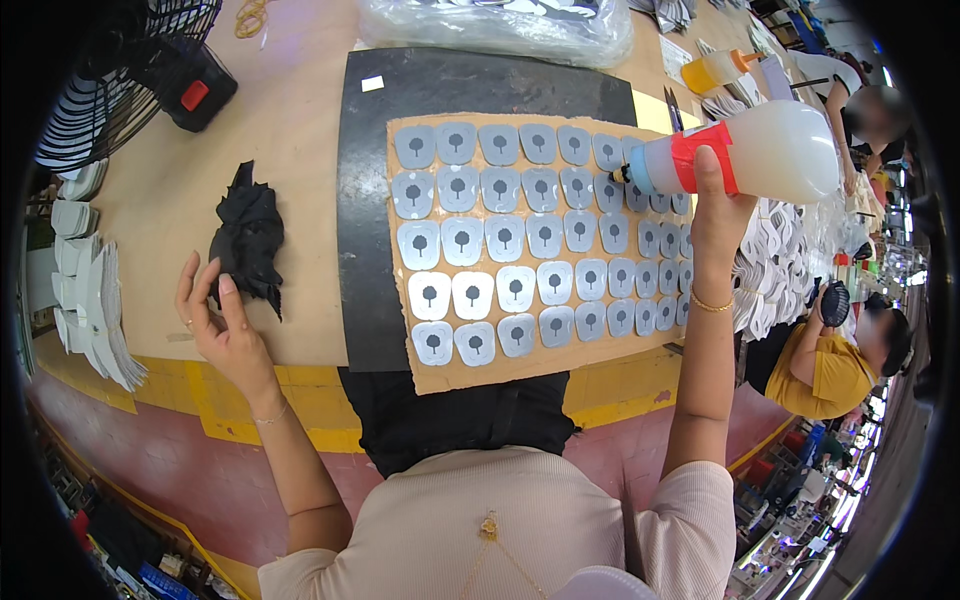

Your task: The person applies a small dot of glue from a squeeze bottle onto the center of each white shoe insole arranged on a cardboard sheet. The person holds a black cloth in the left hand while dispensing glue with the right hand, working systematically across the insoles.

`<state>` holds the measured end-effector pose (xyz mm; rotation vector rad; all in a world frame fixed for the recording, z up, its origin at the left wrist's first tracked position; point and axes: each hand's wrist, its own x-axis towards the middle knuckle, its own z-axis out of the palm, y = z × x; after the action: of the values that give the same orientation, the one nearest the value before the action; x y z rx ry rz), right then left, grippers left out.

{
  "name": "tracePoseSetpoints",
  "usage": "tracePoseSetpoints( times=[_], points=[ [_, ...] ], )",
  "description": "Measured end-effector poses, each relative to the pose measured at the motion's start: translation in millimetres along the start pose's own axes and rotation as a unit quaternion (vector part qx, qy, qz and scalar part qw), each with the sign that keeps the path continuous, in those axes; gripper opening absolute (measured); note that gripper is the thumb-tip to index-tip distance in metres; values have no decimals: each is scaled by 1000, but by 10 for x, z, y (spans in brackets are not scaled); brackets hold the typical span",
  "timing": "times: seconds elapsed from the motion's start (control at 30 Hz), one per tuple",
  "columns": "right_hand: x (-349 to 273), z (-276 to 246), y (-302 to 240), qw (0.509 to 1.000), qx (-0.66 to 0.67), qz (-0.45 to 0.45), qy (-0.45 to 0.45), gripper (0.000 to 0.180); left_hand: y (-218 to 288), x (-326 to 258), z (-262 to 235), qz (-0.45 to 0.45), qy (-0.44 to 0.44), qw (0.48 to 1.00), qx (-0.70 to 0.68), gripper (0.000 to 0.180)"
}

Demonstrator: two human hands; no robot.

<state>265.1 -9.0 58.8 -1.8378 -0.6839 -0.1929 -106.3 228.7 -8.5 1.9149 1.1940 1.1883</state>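
Observation:
My right hand (722,222) grips a translucent squeeze bottle (780,150) with red tape and a blue cap. The bottle lies tilted on its side in the air, its dark nozzle (620,174) pointing left over the upper right pieces. Whether the tip touches a piece I cannot tell. Below it is a brown cardboard sheet (450,378), covered with rows of rounded grey pieces (505,237), each with a dark keyhole-like mark. Some pieces look whiter and shinier. My left hand (228,335), fingers apart, is at the lower end of a crumpled black cloth (248,235), holding nothing.
A black mat (372,220) lies under the cardboard. At the upper left stands a fan (120,90). Stacked pale pieces (95,300) line the left edge. Farther back are a plastic bag (490,30) and an orange-capped bottle (712,70). Other people sit at the right.

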Motion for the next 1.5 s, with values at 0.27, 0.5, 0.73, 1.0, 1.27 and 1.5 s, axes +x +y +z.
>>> tracePoseSetpoints(
  times=[0.27,0.5,0.73,1.0,1.27,1.5],
  points=[
    [18,-8,51,995,97,6,15,48,9,4,-2,5,0,1000,1,21],
    [-45,-141,57,982,185,50,-6,57,-21,-9,5,-2,4,1000,-8,21],
    [-111,-37,12,999,43,-3,-17,50,4,3,5,0,1,1000,-10,20],
    [-128,11,21,999,29,-8,-36,53,-40,1,5,5,1,1000,-23,20],
    [97,-275,-199,913,380,130,81,59,-5,-1,3,7,-1,1000,0,21],
    [-130,-349,69,974,204,61,74,57,-2,-4,21,-5,0,1000,-1,22]
  ],
)
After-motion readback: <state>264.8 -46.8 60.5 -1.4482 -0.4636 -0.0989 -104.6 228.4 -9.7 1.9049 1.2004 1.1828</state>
